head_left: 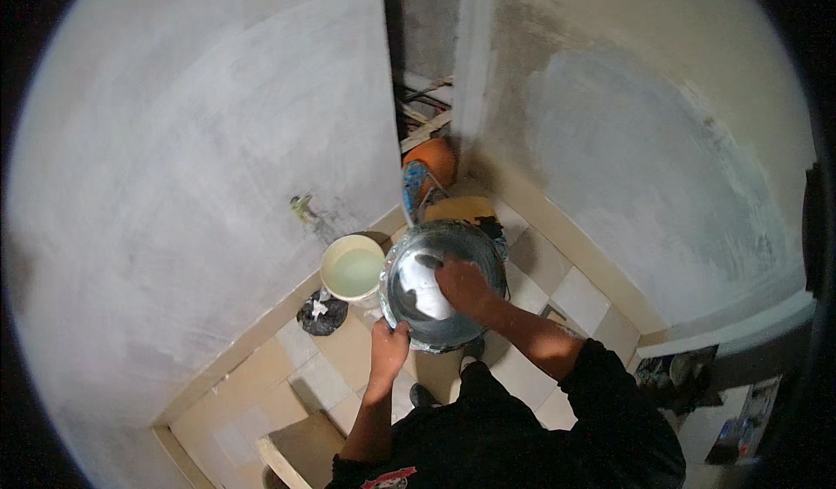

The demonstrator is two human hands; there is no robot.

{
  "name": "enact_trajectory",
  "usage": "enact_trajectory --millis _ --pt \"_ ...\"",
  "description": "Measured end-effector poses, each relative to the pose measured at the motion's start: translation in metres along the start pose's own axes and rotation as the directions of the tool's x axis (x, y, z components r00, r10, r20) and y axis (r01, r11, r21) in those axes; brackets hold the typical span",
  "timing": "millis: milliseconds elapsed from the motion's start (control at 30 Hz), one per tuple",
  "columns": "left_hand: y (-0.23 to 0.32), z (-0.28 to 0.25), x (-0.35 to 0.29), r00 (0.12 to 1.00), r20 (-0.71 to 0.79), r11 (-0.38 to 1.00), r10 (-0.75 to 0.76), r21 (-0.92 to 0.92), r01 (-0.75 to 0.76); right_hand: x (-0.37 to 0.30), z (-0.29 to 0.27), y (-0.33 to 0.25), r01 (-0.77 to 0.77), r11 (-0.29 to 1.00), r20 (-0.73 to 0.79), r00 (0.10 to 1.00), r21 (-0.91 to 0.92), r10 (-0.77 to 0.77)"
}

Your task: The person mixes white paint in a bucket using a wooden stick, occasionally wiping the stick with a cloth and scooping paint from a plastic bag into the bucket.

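A dark round bucket (pixel 483 258) with a smeared, pale-spattered rim is in front of me, a bright white patch (pixel 427 293) showing inside it. Whether that patch is liquid, paste or glare is unclear. My left hand (pixel 389 347) grips the bucket's near-left rim, thumb over the edge. Inside the bucket's mouth is my right hand (pixel 463 287), its fingers drawn together beside a small dark shape. What these fingers hold, if anything, cannot be made out. Just left of the bucket stands a cream bucket (pixel 329 271) of cloudy, pale green water.
A black plastic bag (pixel 323 315) lies by the wall below a brass tap (pixel 302 206). Behind the dark bucket are an orange rounded object (pixel 433 160) and a yellow container (pixel 461 209). A box-like block (pixel 300 454) stands lower left. Plastered walls flank the tiled floor (pixel 322 376).
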State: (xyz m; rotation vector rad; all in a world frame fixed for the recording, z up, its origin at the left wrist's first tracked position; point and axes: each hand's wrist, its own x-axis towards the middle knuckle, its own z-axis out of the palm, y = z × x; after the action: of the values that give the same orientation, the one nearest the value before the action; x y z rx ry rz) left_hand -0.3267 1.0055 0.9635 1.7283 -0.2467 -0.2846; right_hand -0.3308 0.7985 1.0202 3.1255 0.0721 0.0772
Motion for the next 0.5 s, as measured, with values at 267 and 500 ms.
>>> enact_trajectory --millis 267,500 --pt "0.004 -0.024 -0.003 0.974 0.190 0.986 0.125 -0.136 -0.100 -0.064 0.013 -0.052 0.052 0.998 -0.133 0.989 -0.035 -0.056" --pt "-0.012 -0.059 -0.007 0.905 0.409 0.992 0.116 0.003 -0.128 -0.094 -0.021 -0.073 -0.414 0.890 -0.228 0.901 -0.193 0.370"
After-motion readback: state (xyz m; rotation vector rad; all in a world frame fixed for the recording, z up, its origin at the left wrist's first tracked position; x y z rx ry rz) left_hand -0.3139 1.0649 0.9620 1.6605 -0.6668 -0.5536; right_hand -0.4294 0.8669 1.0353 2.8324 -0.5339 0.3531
